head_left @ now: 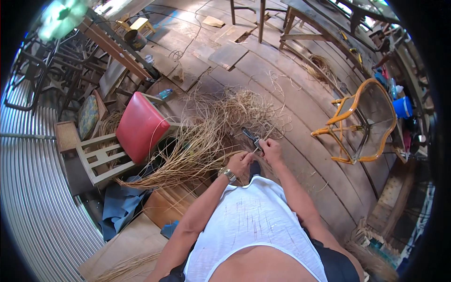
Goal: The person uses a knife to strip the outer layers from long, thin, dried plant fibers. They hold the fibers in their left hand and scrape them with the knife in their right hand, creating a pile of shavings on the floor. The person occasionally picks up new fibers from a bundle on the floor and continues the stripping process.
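Note:
In front of my white shirt both hands are close together, low over the floor. My right hand (271, 151) is closed around a dark, narrow hand tool (250, 135) that sticks out up and to the left; it is too small to name more exactly. My left hand (239, 163), with a watch at the wrist, has its fingers closed on a thin, pale rattan strand (256, 150) that runs toward the right hand. A large bundle of long rattan strands (192, 152) lies just left of the hands. Beyond them spreads a tangled heap of loose strands (246, 105).
A chair with a red padded seat (141, 127) lies tipped at left. A rattan chair frame (376, 124) stands at right, beside a blue container (402, 107). Far off is a workbench (324, 30). The plank floor has raised boards and a hole (243, 36).

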`<action>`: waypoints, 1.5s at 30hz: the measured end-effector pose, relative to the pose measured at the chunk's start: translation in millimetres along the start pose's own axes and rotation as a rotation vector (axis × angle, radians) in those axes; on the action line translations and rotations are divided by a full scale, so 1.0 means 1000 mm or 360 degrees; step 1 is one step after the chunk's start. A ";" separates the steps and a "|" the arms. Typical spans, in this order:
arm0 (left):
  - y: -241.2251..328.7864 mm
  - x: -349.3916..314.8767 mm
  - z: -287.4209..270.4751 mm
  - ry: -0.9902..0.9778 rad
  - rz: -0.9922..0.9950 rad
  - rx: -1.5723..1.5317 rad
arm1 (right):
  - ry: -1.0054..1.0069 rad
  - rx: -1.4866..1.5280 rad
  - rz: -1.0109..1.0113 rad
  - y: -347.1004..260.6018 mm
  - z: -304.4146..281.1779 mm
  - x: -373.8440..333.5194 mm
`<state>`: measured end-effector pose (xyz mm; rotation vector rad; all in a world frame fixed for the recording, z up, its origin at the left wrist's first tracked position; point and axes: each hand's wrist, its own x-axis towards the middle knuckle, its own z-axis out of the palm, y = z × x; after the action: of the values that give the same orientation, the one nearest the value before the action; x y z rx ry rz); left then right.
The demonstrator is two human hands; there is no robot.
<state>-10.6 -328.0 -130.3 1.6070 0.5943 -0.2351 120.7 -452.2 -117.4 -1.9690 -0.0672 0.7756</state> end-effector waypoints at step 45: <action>-0.194 -0.316 -0.231 0.0407 -0.1472 0.1538 | 0.0224 -0.1537 -0.0426 0.052 -0.330 0.187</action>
<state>-418.8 -173.7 -112.7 2.1701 1.5718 -1.1469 434.9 -668.8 -146.8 -2.8249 -0.7189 0.4420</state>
